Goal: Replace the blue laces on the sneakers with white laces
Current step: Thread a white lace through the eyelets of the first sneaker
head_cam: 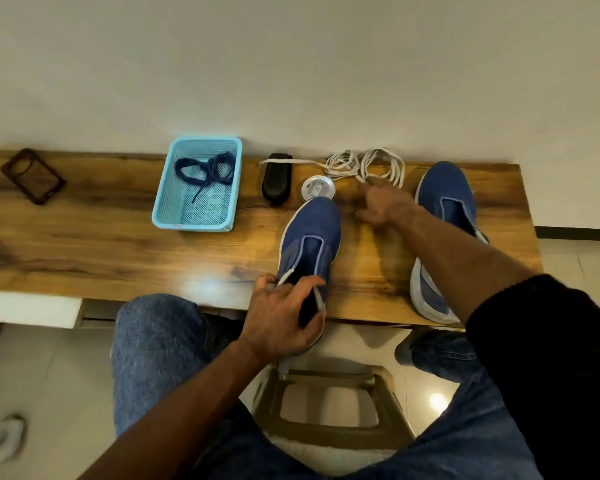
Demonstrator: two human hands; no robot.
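The wooden surface [84, 237] runs left to right against a pale wall; its near edge lies just above the person's knees and its right end stops just beyond the right sneaker. The widest bare stretch is on the left, between a dark phone case [33, 176] near the far-left edge and the light-blue basket [160, 216]; a narrower bare strip lies between the two sneakers.

The left sneaker [312, 233] stands with its long axis running from near edge to wall, toe toward the wall, heel overhanging the near edge. No lace shows in its eyelets. The left hand [284, 317] is clenched on its heel and collar, fingers curled over the opening. The right sneaker [444, 216] lies roughly parallel, toe toward the wall, heel at the near edge, partly hidden by the right forearm.

The white laces [364, 164] lie in loose coils along the far edge, between the two toes, one end trailing left. The right hand [381, 206] reaches toward them, fingers spread and partly curled, just short of the coils; it is blurred and whether it touches them cannot be told. The blue laces [205, 169] lie bundled in the far part of the basket.

A black oblong object [277, 180] and a round white tin [318, 189] stand just beyond the left sneaker's toe, beside the trailing lace end.
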